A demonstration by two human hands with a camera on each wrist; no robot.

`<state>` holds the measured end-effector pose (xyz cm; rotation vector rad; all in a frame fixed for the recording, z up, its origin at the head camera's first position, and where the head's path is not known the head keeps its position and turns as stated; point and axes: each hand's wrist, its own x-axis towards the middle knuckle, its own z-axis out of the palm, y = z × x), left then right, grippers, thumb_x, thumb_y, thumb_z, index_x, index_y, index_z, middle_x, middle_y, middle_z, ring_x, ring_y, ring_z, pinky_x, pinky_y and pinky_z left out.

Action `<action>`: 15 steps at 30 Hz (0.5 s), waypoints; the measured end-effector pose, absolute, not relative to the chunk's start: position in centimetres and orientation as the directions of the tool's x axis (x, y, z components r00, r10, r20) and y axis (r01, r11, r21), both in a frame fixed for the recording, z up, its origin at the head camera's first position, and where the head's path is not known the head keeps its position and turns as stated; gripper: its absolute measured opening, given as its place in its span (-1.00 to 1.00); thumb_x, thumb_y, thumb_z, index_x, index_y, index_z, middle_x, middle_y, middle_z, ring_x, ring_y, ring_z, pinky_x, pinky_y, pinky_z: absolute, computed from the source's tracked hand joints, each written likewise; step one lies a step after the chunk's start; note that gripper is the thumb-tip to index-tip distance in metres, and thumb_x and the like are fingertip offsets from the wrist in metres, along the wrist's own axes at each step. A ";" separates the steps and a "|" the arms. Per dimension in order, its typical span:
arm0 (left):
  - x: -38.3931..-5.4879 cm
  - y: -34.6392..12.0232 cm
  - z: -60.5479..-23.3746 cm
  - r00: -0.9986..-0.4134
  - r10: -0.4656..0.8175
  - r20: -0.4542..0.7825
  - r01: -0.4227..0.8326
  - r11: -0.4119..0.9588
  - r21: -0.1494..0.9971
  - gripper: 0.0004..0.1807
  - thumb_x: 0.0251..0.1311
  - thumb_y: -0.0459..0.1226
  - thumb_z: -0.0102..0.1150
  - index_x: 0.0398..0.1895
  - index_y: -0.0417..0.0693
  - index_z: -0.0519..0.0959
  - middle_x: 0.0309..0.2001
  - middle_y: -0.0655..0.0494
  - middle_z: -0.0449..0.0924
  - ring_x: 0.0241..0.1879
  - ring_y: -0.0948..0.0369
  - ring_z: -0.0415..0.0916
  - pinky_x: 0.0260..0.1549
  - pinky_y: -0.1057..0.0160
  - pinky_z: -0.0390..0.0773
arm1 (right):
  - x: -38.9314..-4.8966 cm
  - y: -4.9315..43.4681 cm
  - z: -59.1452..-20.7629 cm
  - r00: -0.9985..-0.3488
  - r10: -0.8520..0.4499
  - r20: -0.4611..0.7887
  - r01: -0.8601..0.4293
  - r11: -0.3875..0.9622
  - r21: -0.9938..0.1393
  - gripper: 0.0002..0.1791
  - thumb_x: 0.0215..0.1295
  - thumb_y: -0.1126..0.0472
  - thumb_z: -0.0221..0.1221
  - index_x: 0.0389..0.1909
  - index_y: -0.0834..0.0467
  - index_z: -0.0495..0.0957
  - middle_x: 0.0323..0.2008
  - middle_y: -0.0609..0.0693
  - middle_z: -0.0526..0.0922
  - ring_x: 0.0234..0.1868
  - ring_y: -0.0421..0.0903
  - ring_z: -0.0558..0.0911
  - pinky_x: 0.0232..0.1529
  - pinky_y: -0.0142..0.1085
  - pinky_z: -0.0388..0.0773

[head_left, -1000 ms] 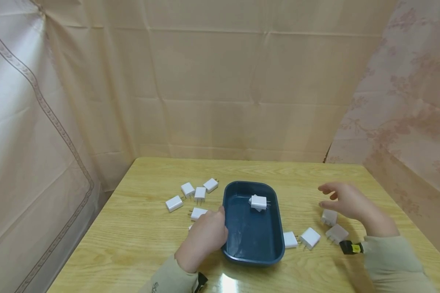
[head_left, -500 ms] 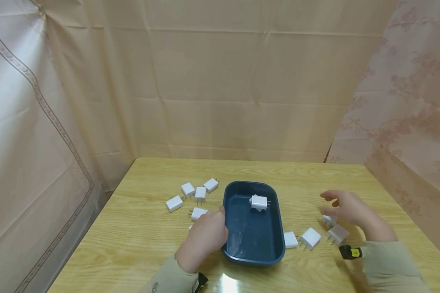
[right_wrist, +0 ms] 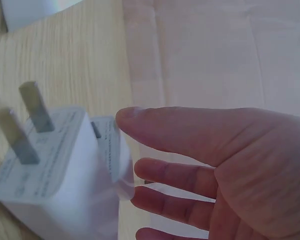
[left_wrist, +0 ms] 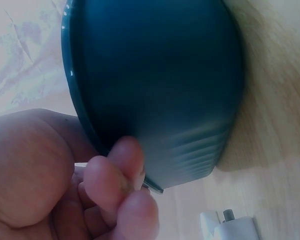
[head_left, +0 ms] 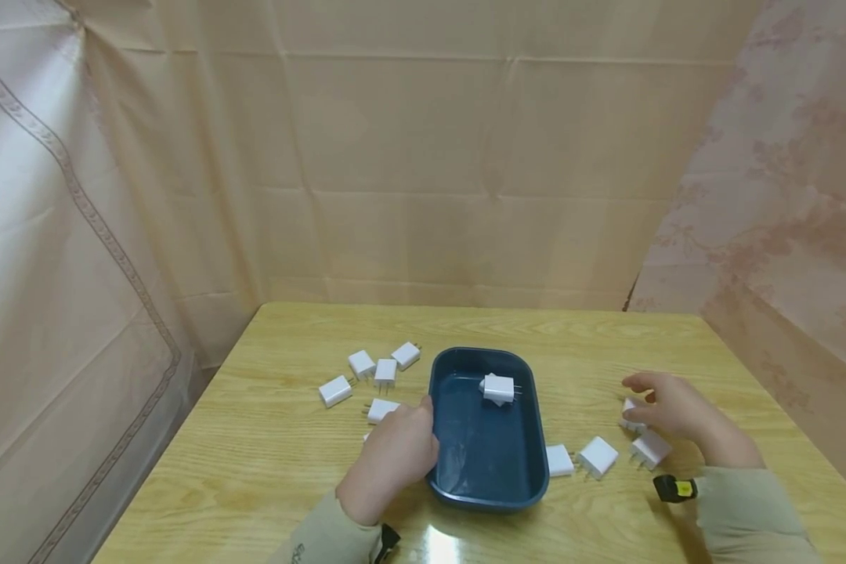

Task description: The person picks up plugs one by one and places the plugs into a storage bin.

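My left hand [head_left: 398,446] grips the left rim of a dark blue plastic tray [head_left: 482,495], with the fingertips against its outer wall in the left wrist view. Inside the tray one white plug charger [head_left: 498,389] lies partly over another. Over the right side of the table, my right hand [head_left: 687,415] has its thumb and fingers spread about a white charger [head_left: 630,405], partly hidden by the thumb. The right wrist view shows that charger [right_wrist: 111,145] just beyond the thumb tip; contact cannot be told. A nearer charger [right_wrist: 80,165] points its prongs upward there.
Three other chargers sit right of the tray, among them one charger [head_left: 597,457] and another [head_left: 651,448] under the right wrist. Left of the tray several chargers [head_left: 335,391] are scattered on the wooden table [head_left: 254,439]. Cloth curtains [head_left: 395,157] surround the back and sides.
My right hand has come down and slightly right, onto the charger at the far right. The left hand and the tray have stayed in place.
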<state>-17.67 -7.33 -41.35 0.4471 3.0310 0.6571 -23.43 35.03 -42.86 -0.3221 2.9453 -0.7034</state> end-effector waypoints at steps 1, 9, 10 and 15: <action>-17.7 -7.4 -41.3 -0.959 0.279 0.053 0.276 0.871 0.406 -0.43 0.20 -0.38 0.17 0.29 -0.46 0.46 -0.21 -0.28 0.69 -0.63 0.20 0.44 -0.74 0.26 0.40 | -23.4 35.1 -42.9 -0.973 -0.225 -0.045 -0.180 0.871 -0.458 -0.36 0.23 0.15 0.40 0.23 0.43 0.49 0.11 0.47 0.54 0.02 0.38 0.58 -0.10 0.14 0.59; -17.7 -7.3 -41.2 -0.957 0.285 0.053 0.282 0.874 0.396 -0.43 0.20 -0.37 0.17 0.30 -0.45 0.46 -0.19 -0.28 0.69 -0.60 0.19 0.45 -0.72 0.24 0.41 | -23.5 35.3 -43.3 -0.972 -0.229 -0.051 -0.177 0.860 -0.478 -0.35 0.19 0.16 0.44 0.20 0.44 0.50 0.08 0.48 0.55 -0.04 0.33 0.62 -0.17 0.05 0.63; -17.7 -7.2 -41.2 -0.958 0.284 0.050 0.280 0.873 0.399 -0.43 0.20 -0.37 0.17 0.30 -0.45 0.46 -0.19 -0.28 0.69 -0.59 0.19 0.45 -0.72 0.24 0.42 | -23.5 35.3 -43.3 -0.972 -0.228 -0.053 -0.176 0.861 -0.477 -0.35 0.18 0.16 0.45 0.20 0.44 0.50 0.07 0.47 0.55 -0.04 0.34 0.62 -0.18 0.04 0.63; -17.7 -7.2 -41.1 -0.961 0.273 0.031 0.262 0.876 0.404 -0.44 0.21 -0.37 0.17 0.29 -0.44 0.46 -0.20 -0.27 0.68 -0.59 0.18 0.45 -0.72 0.24 0.42 | -23.5 35.0 -43.4 -0.972 -0.226 -0.071 -0.168 0.870 -0.464 -0.36 0.16 0.16 0.45 0.18 0.42 0.52 0.07 0.45 0.57 -0.05 0.32 0.63 -0.24 -0.04 0.64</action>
